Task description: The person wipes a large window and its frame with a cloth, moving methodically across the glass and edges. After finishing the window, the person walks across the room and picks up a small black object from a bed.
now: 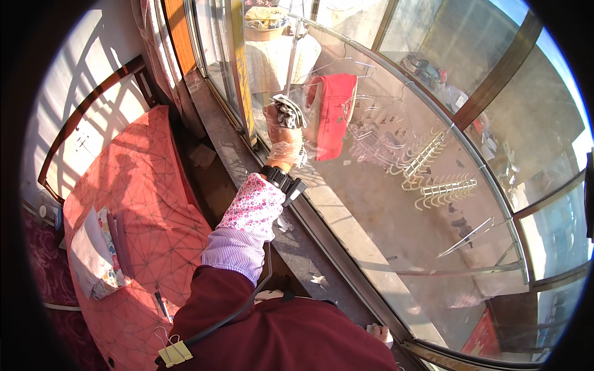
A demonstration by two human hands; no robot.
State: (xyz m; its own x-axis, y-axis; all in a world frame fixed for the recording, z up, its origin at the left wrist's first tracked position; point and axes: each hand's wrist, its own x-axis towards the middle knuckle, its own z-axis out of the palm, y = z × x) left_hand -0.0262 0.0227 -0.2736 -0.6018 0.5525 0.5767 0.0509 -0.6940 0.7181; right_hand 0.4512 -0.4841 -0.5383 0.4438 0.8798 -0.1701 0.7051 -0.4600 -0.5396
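My left hand (284, 139) is raised at the window, closed around a crumpled black-and-white patterned cloth (290, 111). Part of the cloth shows above the fist, and a little more beside the wrist. A black band with a device sits on that wrist, below a flowered cuff. Just right of the fist, a red cloth (335, 116) hangs beyond the window. My right hand (380, 333) is low at the right, by the window frame; only its curled fingers show, and whether they grip anything is hidden.
A sliding window frame (325, 232) runs diagonally beside a stone sill (297, 248) bearing scraps. Beyond it are a curved metal rail (431, 104), wire hangers and multi-hook racks (448, 188). At left stands a bed with a red cover (153, 204), a folded pillow (95, 255) and a pen (162, 306).
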